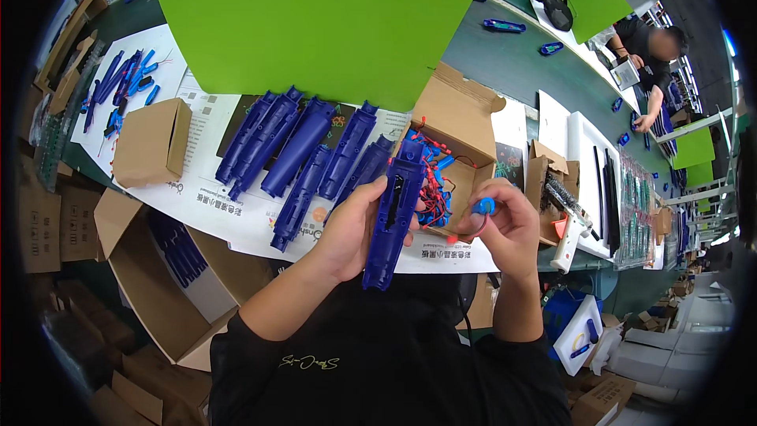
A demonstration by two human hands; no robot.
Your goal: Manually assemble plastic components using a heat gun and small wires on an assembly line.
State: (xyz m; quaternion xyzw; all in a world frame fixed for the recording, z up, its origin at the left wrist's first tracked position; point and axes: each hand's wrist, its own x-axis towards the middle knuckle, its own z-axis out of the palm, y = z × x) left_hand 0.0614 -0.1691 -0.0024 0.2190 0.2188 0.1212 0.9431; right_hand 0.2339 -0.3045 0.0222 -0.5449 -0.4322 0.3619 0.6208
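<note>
My left hand (352,229) is closed around a long dark blue plastic housing half (393,213), hollow side up, tilted above the table's front edge. To its right, my right hand (512,225) pinches a small blue wire-tailed cylinder (484,206) that looks like a battery cell. A red lead hangs from it. Between and behind my hands, an open cardboard box (453,102) holds many similar blue cylinders (436,177) with red wires and connectors. Several more dark blue housing halves (303,150) lie side by side left of the box.
A tall green panel (307,24) stands behind the housings. A closed carton (152,142) sits on the left. A white-handled glue gun (569,241) rests at the right. Below the table's left side is an open carton (150,284). Another person (650,55) works at the far right.
</note>
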